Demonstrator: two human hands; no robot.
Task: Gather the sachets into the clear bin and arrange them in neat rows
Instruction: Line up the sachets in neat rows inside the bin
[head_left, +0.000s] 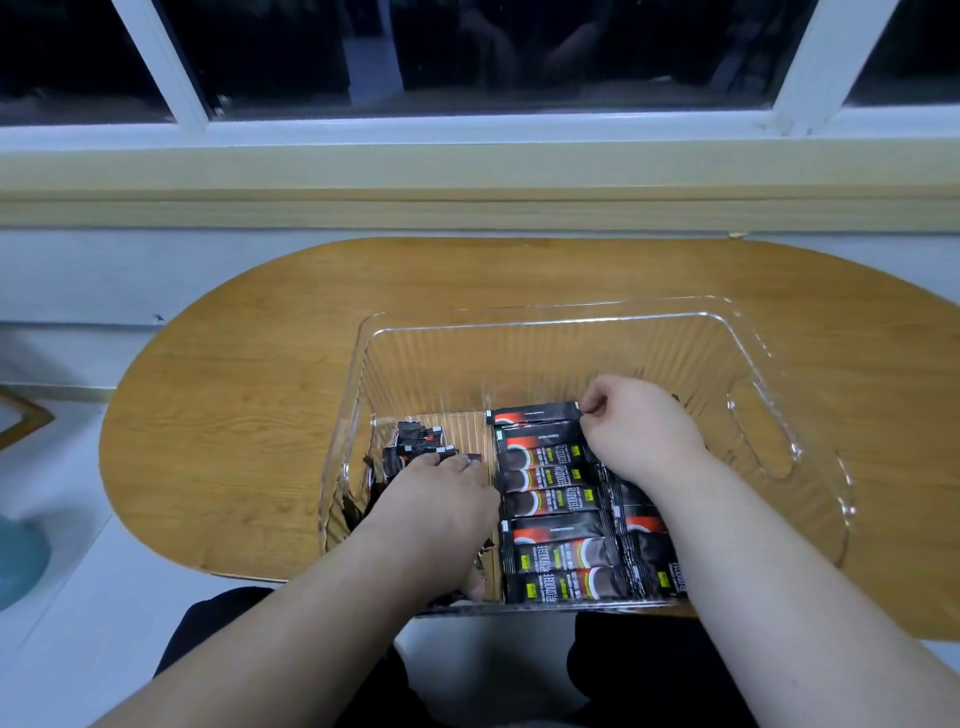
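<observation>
A clear plastic bin (545, 332) stands on the oval wooden table. Inside it, several black sachets with red and white print lie side by side in a row (550, 499) down the middle. My right hand (644, 431) is inside the bin and pinches the right end of the farthest sachet (535, 414) in that row. A loose heap of sachets (415, 441) lies in the bin's left part. My left hand (441, 493) reaches into that heap with its fingers curled over a few sachets there. More sachets lie under my right forearm.
The wooden table (234, 395) runs left and behind the bin, below a window sill (467, 176). The bin's right wall has a handle cut-out (763, 431). A bluish round object (21, 561) lies off the table at the far left.
</observation>
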